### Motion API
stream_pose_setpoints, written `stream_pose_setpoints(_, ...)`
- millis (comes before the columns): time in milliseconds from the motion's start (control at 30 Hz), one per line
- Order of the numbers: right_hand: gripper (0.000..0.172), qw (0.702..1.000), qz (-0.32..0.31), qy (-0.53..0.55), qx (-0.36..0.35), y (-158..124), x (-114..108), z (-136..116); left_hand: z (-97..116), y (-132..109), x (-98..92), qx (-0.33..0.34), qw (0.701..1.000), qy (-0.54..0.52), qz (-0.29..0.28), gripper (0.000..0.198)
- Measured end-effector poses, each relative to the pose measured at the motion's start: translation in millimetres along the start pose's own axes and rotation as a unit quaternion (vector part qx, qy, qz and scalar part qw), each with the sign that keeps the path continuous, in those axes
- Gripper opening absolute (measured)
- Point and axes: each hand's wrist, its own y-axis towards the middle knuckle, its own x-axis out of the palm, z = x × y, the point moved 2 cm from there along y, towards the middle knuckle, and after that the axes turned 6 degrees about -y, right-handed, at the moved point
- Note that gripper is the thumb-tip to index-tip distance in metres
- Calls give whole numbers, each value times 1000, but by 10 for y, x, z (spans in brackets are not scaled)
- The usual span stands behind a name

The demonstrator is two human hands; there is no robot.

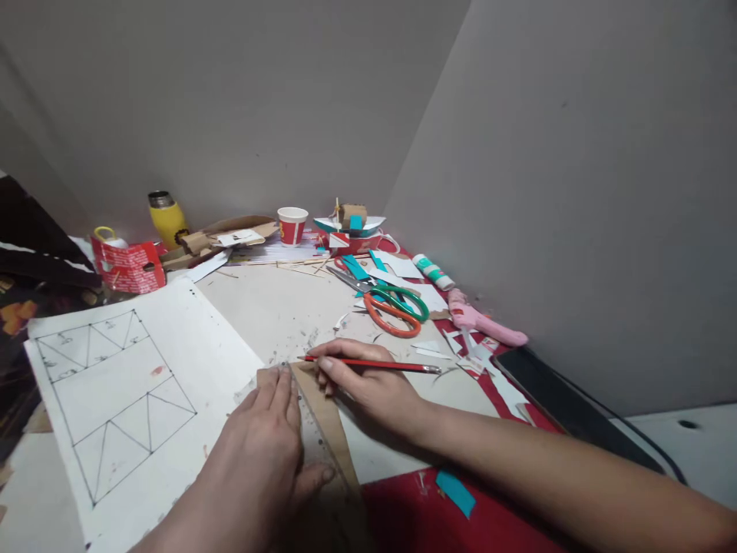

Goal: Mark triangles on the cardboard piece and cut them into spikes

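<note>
My right hand (368, 388) pinches a red pencil (403, 365), its tip at the top end of a brown cardboard piece (328, 422). My left hand (262, 434) lies flat with fingers stretched forward and thumb out to the right. It presses on a greyish, speckled straight strip (314, 442) along the cardboard's left edge; I cannot tell whether this is a ruler. To the left lies a white paper sheet (130, 384) with a pencilled drawing of rectangles and zigzag triangles. White paper or card (380, 449) shows under my right wrist.
Scissors (397, 311) with green and orange handles lie beyond my right hand, among paper scraps. A pink glue gun (489, 322) and a black phone (564, 399) are at right. A paper cup (292, 226), a model boat (349, 223) and a yellow bottle (166, 219) stand along the back wall.
</note>
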Motion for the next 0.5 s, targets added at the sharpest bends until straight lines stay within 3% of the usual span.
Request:
stream_pose_setpoints(233,9,997,5,38,68,96,134,134,-13,9,21,37,999,-8,23,75)
stream_pose_setpoints(500,9,994,24,-105,-22,115,122,77,-33,-5,66,50,997,4,64,78)
